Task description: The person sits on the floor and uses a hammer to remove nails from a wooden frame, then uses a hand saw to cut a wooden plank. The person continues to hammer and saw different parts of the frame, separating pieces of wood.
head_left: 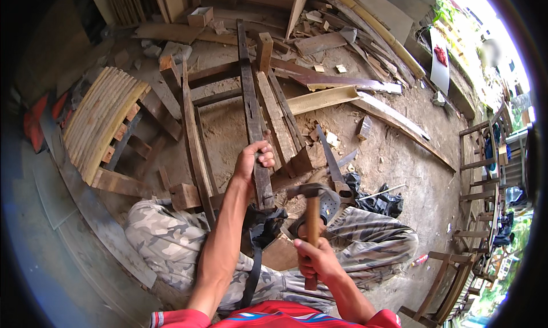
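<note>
My left hand (254,158) is wrapped round a long dark wooden plank (249,88), near its close end. The plank slants away from me over a wooden frame (214,77) of rails and posts that lies on the floor. In my right hand (321,261) is a hammer (312,217), gripped by its wooden handle. Its metal head is up, to the right of the plank's near end and apart from it. A handsaw (330,157) lies just beyond the hammer, beside a wooden block (309,159) at the frame's corner.
My camouflage-trousered legs (371,237) are bent on either side of the work. A slatted wooden piece (105,120) stands at the left. Black plastic (381,202), offcuts and a pale trough-shaped board (322,100) lie to the right. Wooden chair frames (479,165) line the far right.
</note>
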Motion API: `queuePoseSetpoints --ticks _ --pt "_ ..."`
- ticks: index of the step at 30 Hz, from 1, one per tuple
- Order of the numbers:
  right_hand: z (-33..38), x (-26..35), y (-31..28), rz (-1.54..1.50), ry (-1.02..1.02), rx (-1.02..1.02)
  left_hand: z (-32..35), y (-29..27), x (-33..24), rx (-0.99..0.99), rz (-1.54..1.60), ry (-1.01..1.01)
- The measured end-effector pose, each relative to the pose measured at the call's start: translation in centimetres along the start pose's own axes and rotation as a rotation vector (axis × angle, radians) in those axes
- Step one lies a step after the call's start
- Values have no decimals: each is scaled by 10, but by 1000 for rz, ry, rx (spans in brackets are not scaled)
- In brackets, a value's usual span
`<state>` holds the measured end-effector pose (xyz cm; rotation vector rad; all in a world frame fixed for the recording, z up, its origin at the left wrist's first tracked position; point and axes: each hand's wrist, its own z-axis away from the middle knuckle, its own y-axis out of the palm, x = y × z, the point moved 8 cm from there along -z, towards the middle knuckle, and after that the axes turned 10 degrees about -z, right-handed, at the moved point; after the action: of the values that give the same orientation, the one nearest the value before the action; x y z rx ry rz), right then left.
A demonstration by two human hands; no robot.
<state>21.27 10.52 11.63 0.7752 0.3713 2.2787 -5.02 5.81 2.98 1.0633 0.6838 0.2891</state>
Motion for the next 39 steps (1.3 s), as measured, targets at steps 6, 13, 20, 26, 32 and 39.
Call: queuePoseSetpoints --ticks 6,13,20,26,32,39 --pt "1 -3 8 23 127 25 1 6 0 9 38 0" --pt "-6 21 12 -167 -108 4 -2 1 5 -27 33 -12" --pt "-7 16 7 -69 -99 13 4 -1 3 -27 52 -13" --pt "-1 -15 -10 -197 -106 -77 0 10 7 -91 -59 3" --pt "3 -26 -36 468 -538 -102 -2 21 3 -239 -254 -8" --pt "-26 4 -16 926 -1001 -151 3 31 -15 -322 -359 3"
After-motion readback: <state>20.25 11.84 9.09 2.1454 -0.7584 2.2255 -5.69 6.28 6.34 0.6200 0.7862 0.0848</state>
